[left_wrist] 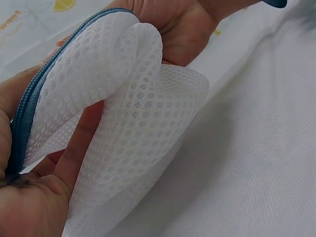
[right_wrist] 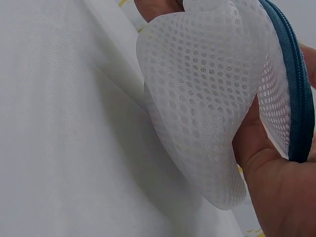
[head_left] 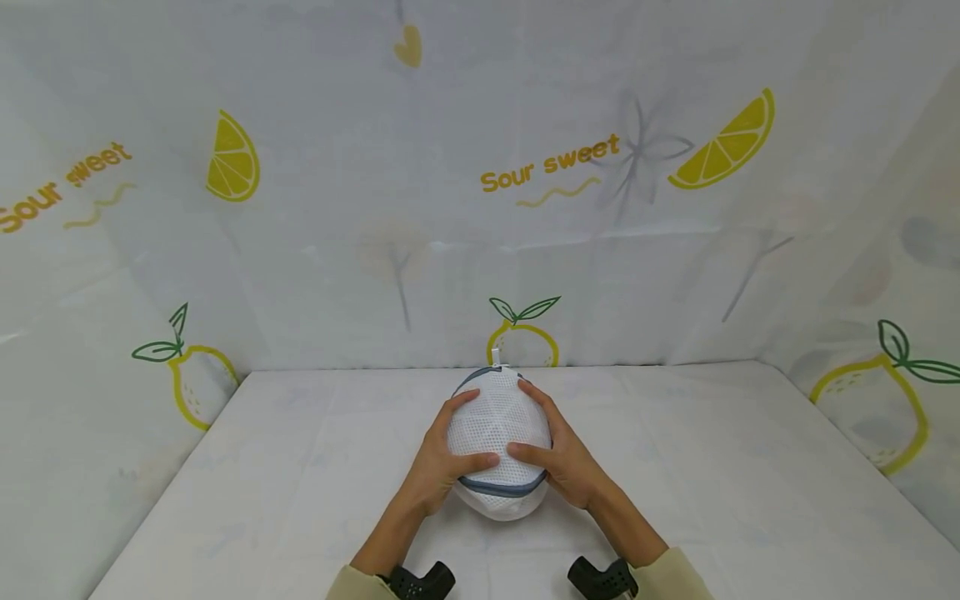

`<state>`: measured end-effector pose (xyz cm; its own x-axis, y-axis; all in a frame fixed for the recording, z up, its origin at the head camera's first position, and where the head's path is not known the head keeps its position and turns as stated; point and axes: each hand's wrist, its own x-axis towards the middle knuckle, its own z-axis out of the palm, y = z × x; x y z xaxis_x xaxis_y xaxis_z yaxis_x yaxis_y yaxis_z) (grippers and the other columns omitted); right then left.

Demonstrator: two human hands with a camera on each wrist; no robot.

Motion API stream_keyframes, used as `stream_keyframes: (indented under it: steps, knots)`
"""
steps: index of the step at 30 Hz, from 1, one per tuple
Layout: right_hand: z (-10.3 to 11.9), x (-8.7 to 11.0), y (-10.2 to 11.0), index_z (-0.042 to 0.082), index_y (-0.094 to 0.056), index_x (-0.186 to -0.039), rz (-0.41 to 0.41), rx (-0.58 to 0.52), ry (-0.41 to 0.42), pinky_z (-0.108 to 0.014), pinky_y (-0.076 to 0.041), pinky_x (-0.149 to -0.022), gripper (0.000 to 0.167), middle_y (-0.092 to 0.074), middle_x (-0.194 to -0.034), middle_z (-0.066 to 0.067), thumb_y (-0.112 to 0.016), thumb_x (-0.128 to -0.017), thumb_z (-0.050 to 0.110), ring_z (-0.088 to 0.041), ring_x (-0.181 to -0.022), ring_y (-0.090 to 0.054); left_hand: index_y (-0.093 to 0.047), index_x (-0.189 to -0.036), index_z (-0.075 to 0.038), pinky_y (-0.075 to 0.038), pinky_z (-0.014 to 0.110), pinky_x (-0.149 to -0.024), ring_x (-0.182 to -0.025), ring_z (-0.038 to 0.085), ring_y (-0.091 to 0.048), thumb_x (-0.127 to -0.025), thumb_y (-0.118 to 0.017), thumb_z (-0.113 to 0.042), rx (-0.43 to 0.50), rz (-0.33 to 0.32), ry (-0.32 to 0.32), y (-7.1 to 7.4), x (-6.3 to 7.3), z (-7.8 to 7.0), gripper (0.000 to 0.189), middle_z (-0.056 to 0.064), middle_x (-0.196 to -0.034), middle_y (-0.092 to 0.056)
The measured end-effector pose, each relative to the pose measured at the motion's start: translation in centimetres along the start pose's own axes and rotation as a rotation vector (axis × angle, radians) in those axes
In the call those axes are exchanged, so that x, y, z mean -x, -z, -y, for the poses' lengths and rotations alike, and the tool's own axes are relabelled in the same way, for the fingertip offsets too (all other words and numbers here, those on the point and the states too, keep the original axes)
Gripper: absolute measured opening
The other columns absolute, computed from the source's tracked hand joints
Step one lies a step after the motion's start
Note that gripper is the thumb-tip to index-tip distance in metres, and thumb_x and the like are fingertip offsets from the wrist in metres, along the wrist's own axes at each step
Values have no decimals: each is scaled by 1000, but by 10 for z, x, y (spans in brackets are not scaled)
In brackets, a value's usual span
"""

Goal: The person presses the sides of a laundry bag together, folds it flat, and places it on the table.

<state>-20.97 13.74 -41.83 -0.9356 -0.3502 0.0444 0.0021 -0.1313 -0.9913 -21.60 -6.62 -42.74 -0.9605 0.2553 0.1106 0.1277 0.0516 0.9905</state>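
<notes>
Between both hands is a white mesh laundry bag (head_left: 501, 425) with a blue-grey zip (right_wrist: 295, 94) around its edge and a small white tab at its top. My left hand (head_left: 442, 454) grips its left side, thumb across the front face. On the right side, my right hand (head_left: 566, 458) grips it in the same way, its thumb almost meeting the other. In the left wrist view, fingers press into the folded mesh (left_wrist: 153, 113) behind the zip. The bag is held tilted over the table, its underside bulging below the zip. Its inside is hidden.
A white cloth covers the table (head_left: 337, 467). Behind it hangs a pale curtain (head_left: 337, 275) with lemon prints and lettering, and similar cloth closes both sides. Black wrist cameras (head_left: 423, 581) sit at the beige sleeves (head_left: 671, 575).
</notes>
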Motion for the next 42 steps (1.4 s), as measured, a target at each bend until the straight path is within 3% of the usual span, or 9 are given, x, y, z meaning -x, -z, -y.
stream_keyframes:
  steps: [12, 21, 26, 29, 32, 35, 42]
  knots:
    - [-3, -2, -3, 38, -20, -150, 4, -5, 0, -44, -41, -98, 88, -7, -155, -3, -74, -84, 13, -37, -129, -31, -40, -143, -32, -23, 60, -105, -132, 37, -29, -70, -86, -15, 26, -2, -4, 3, 1, 1, 88, 9, -154, -22]
    - [-3, -2, 3, 33, -18, -151, 3, 95, -21, -42, -34, -104, 81, -8, -156, 0, -69, -89, 16, -30, -133, -26, -41, -144, -25, -18, 57, -109, -134, 35, -24, -72, -85, -11, 76, 37, 18, 14, 5, -2, 86, 10, -154, -21]
    - [1, 3, 7, 33, -18, -151, 14, 111, -48, -52, -31, -105, 77, -2, -158, -2, -65, -92, 18, -34, -138, -21, -34, -147, -20, -36, 47, -103, -127, 34, -38, -75, -83, -12, 82, 54, 67, 18, 13, -9, 87, 16, -151, -24]
    - [6, 6, 12, 37, -21, -149, -5, 136, -62, -54, -39, -98, 73, -13, -156, -11, -64, -93, 21, -39, -132, -32, -30, -149, -19, -46, 42, -94, -117, 33, -48, -77, -82, -16, 72, 62, 102, 20, 18, -16, 89, 21, -142, -33]
    - [11, 6, 20, 42, -23, -147, -38, 180, -66, -50, -48, -90, 70, -26, -150, -16, -64, -93, 25, -39, -123, -43, -27, -149, -19, -50, 39, -86, -110, 31, -53, -78, -81, -18, 82, 36, 125, 23, 23, -23, 89, 22, -134, -39]
    - [17, 4, 29, 44, -22, -147, -52, 233, -66, -46, -51, -87, 67, -33, -146, -16, -62, -94, 30, -35, -122, -45, -26, -149, -17, -53, 39, -81, -109, 31, -54, -79, -80, -19, 80, -13, 133, 27, 29, -30, 88, 24, -134, -39]
    - [43, -8, 51, 34, -25, -149, -19, 416, 10, -42, -53, -84, 60, -43, -135, -18, -57, -97, 34, -33, -110, -56, -27, -146, -11, -54, 43, -80, -104, 31, -59, -85, -74, -15, 191, -135, 176, 33, 54, -37, 77, 27, -131, -40]
